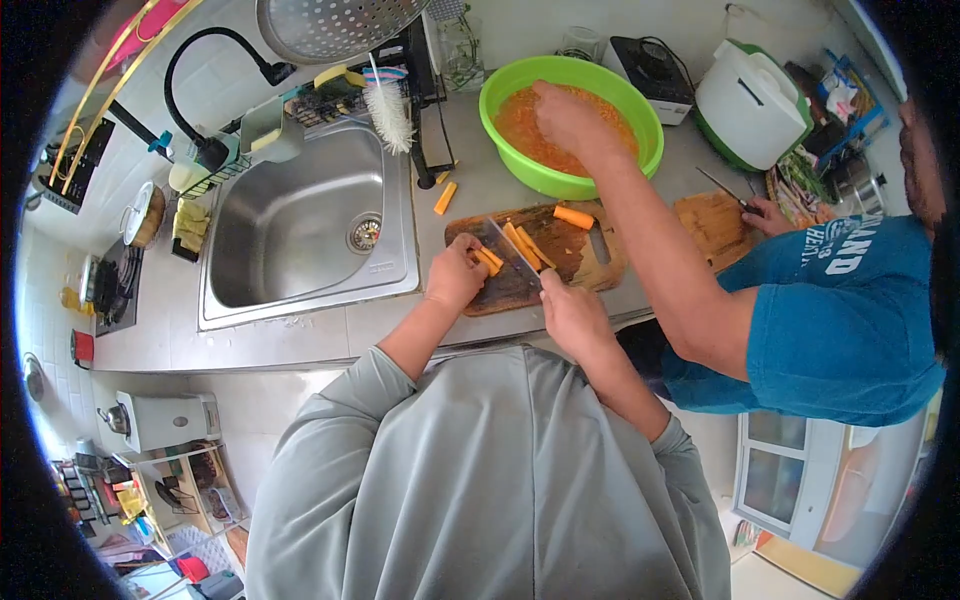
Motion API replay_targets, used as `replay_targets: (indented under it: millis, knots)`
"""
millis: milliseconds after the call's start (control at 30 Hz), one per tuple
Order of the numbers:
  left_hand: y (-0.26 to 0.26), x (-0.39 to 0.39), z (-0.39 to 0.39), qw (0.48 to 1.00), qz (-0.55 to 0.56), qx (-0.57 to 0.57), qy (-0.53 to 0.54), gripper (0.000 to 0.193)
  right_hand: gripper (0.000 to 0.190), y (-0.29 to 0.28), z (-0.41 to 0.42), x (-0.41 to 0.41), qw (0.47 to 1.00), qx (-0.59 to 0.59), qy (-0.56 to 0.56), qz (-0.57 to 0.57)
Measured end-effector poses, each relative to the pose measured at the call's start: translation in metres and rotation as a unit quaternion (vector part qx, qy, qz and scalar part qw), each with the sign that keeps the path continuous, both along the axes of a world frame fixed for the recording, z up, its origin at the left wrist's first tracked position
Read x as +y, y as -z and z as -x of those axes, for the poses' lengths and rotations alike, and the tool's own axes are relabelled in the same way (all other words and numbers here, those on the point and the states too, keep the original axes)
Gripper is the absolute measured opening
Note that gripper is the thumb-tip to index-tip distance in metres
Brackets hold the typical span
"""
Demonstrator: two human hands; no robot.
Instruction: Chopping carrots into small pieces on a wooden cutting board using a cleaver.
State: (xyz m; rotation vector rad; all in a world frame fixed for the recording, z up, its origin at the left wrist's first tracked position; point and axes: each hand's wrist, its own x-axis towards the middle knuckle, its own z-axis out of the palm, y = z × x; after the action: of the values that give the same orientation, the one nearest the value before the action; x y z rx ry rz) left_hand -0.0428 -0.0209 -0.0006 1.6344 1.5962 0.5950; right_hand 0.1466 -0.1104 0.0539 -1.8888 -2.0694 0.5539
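My right hand [576, 315] grips a kitchen knife [513, 247], its blade angled across a dark-stained wooden cutting board [487, 300]. To the left of the blade, my left hand [456, 271] pinches cut carrot sticks [490, 261] against the board. Longer carrot slices [523, 246] lie just right of the blade. A thicker carrot piece [574, 217] rests near the board's handle slot. The knife's handle is mostly hidden inside my right hand.
A co-worker's hand [559, 112] is in orange contents of a green basin [517, 161]; their other hand [769, 217] holds a knife [724, 187] by a second board [697, 214]. The steel sink [285, 240] is left. A stray carrot piece [445, 199] lies beside it.
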Motion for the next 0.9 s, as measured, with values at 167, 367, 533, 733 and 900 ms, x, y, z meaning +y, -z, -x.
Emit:
replay_targets:
  millis: [167,367,533,733,900]
  knots:
    - [-0.013,-0.008,-0.006,0.996,-0.044,0.074,-0.002,0.027,0.016,-0.008,0.0,-0.001,0.999,0.052,-0.001,-0.004]
    - [-0.016,-0.016,-0.008,0.99,-0.114,0.078,-0.006,0.021,0.016,-0.001,0.001,-0.003,0.998,0.046,-0.027,-0.028]
    - [-0.016,-0.018,-0.008,0.982,-0.146,0.119,0.013,0.015,0.014,-0.01,0.002,-0.005,0.999,0.026,-0.019,-0.034]
    - [-0.004,-0.014,-0.006,0.977,-0.167,0.136,0.009,0.013,0.013,-0.013,0.012,-0.004,0.999,0.011,-0.041,-0.03]
    - [-0.009,-0.015,-0.004,0.979,-0.158,0.128,0.029,0.014,0.014,-0.015,0.016,-0.002,0.999,0.013,-0.052,-0.011]
